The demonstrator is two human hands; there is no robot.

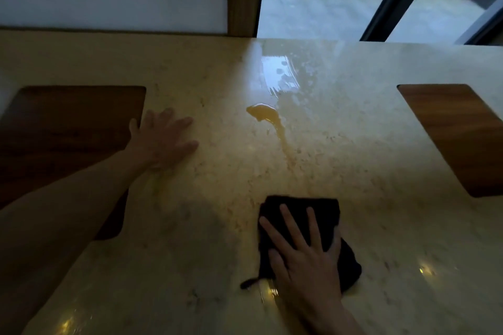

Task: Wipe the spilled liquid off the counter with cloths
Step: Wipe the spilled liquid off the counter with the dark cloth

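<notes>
**Spill lying straight ahead of the cloth hand**

Desk (353, 171), pale and stone-like, is taking up most of the view, running from the near edge up to a white wall panel and a window at the back. Two wooden boards are lying on it or set into it, I cannot tell which: one dark board (68, 144) at the left, one lighter board (457, 136) at the right.

One amber spill (265, 114) is sitting near the middle of the desk. It is showing as a rounded pool with a thin tail, and its long axis is running from the pool down and slightly rightward towards the person. Beyond it, a glossy patch near the window may be a thin film of more liquid or only reflection; I cannot say which.

One black cloth (302, 236) is lying flat on the desk, nearer the person than the spill and apart from it, almost in line with the tail. Only this one cloth is showing.

Two hands are in view. The right hand (304, 253) is pressing on the cloth with fingers spread and straight, so its grip is not clenching anything. The left hand (163, 139) is resting flat on the bare desk just beside the dark board, fingers extended, holding nothing.

The right hand is the one nearer the tail and already has the cloth; pushing forward, away from the body, would likely be carrying the cloth along the spill's length.
</notes>
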